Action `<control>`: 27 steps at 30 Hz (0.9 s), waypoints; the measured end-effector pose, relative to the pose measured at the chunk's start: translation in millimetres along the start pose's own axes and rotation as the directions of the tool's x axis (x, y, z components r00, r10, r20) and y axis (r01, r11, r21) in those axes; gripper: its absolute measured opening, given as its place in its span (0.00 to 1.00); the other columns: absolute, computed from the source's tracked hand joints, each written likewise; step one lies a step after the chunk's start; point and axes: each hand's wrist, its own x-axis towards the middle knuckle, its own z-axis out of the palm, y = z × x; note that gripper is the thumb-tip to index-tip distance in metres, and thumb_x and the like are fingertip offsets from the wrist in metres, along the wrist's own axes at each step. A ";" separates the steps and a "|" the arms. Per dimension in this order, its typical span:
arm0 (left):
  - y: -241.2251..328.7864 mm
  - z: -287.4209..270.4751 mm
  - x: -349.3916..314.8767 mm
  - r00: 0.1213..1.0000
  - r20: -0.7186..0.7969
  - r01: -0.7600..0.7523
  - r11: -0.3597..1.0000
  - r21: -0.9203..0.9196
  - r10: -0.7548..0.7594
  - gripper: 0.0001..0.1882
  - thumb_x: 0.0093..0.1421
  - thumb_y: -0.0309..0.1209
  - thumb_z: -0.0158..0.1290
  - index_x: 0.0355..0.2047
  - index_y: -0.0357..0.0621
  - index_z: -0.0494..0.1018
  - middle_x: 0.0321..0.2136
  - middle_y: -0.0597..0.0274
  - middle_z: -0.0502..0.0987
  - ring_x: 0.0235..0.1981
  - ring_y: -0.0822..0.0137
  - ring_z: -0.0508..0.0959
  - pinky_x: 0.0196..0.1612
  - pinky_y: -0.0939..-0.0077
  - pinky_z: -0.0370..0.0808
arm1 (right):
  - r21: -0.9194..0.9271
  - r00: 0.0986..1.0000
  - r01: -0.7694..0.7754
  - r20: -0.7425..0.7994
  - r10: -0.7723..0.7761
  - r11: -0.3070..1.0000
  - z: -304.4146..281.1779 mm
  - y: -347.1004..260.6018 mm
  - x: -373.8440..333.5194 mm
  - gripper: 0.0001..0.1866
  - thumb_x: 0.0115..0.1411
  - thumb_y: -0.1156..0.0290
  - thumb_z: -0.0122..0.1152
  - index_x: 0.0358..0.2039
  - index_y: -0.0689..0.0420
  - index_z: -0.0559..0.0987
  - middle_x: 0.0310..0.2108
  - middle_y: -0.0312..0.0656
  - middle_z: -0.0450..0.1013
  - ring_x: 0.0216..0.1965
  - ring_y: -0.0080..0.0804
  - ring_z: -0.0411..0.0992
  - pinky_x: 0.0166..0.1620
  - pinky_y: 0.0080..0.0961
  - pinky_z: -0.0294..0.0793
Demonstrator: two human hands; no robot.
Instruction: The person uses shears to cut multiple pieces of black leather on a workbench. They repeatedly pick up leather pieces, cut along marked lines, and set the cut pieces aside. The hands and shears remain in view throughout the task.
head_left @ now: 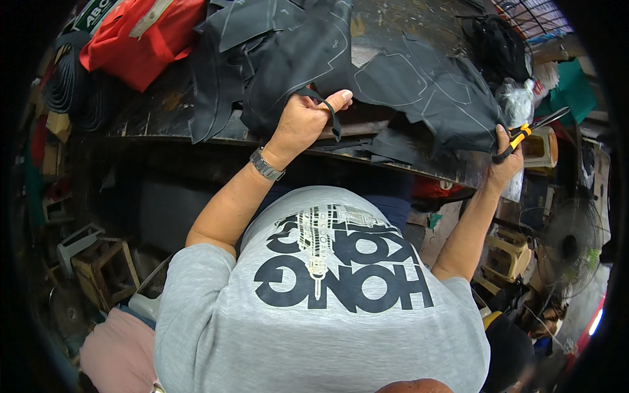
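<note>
My left hand (306, 124), with a metal watch on its wrist, is closed in a pinch on a dark sheet (298, 62) at the front of the workbench. A narrow black strip (335, 121) dangles by its fingers. Over on the right, my right hand (507, 157) is wrapped round scissors (522, 135) with yellow and black handles, blades pointing out to the right. Its thumb rests at the corner of another dark sheet (419, 82), which stretches between both hands and bears light drawn outlines. Whether the thumb also pinches that sheet, I cannot tell.
The dark workbench (386, 23) holds more cut dark pieces, a red bag (141, 49) and a dark roll (62, 82) at left. A black bag (501, 46) and clear plastic (516, 98) lie at right. A fan (571, 239) and stools (105, 268) stand around.
</note>
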 end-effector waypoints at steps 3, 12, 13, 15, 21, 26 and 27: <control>-3.0 12.0 12.7 0.997 0.076 0.012 0.999 -0.032 -0.010 0.09 0.60 0.27 0.61 0.38 0.33 0.78 0.30 0.60 0.82 0.32 0.71 0.81 0.39 0.79 0.79 | 0.220 0.995 -0.098 0.034 0.093 0.970 -2.3 -6.4 -5.2 0.14 0.51 0.79 0.71 0.38 0.68 0.79 0.34 0.40 0.78 0.32 0.25 0.76 0.41 0.20 0.74; 17.2 48.7 106.9 0.939 0.170 -0.338 0.887 0.314 0.298 0.22 0.61 0.42 0.59 0.23 0.33 0.70 0.12 0.64 0.64 0.16 0.74 0.62 0.23 0.72 0.65 | 0.371 0.901 -0.423 0.270 0.340 0.827 31.3 -82.7 -95.7 0.24 0.49 0.78 0.66 0.46 0.62 0.68 0.30 0.44 0.75 0.31 0.35 0.78 0.40 0.34 0.82; 16.8 53.2 121.1 0.934 0.189 -0.350 0.879 0.325 0.303 0.22 0.61 0.42 0.59 0.22 0.33 0.70 0.13 0.61 0.63 0.17 0.72 0.62 0.24 0.70 0.66 | 0.320 0.846 -0.459 0.443 0.298 0.829 35.9 -89.4 -114.2 0.24 0.50 0.78 0.67 0.47 0.62 0.68 0.27 0.42 0.75 0.25 0.31 0.77 0.31 0.29 0.80; 13.3 53.6 145.1 0.952 0.268 -0.295 0.664 0.687 0.145 0.19 0.61 0.41 0.56 0.32 0.31 0.76 0.24 0.43 0.78 0.28 0.47 0.80 0.35 0.62 0.75 | 0.143 0.585 -0.621 0.738 0.335 0.770 49.3 -93.3 -133.1 0.16 0.52 0.75 0.70 0.38 0.64 0.74 0.22 0.39 0.74 0.21 0.23 0.73 0.25 0.18 0.72; 4.9 2.6 106.1 0.886 0.369 -0.463 0.554 0.692 0.281 0.18 0.61 0.35 0.56 0.49 0.39 0.77 0.40 0.47 0.80 0.44 0.57 0.81 0.47 0.69 0.75 | 0.207 0.799 -0.412 0.550 0.243 0.887 42.2 -82.7 -100.6 0.13 0.55 0.70 0.69 0.35 0.63 0.76 0.23 0.38 0.73 0.21 0.22 0.72 0.25 0.18 0.72; 32.3 -0.6 7.9 0.925 0.338 -0.320 0.832 0.453 0.171 0.15 0.61 0.32 0.58 0.48 0.39 0.78 0.37 0.60 0.80 0.38 0.72 0.78 0.43 0.77 0.74 | -0.031 0.890 -0.343 0.307 0.336 0.939 53.3 -45.8 -44.9 0.13 0.56 0.67 0.71 0.34 0.61 0.78 0.22 0.35 0.72 0.21 0.18 0.70 0.26 0.15 0.69; 34.7 8.0 -8.2 0.915 0.393 -0.243 0.898 0.367 0.087 0.15 0.61 0.31 0.58 0.47 0.38 0.78 0.34 0.62 0.80 0.33 0.74 0.78 0.39 0.79 0.75 | -0.113 0.889 -0.341 0.284 0.360 0.933 60.4 -38.0 -34.2 0.13 0.55 0.66 0.72 0.34 0.61 0.78 0.21 0.34 0.72 0.20 0.18 0.69 0.26 0.14 0.68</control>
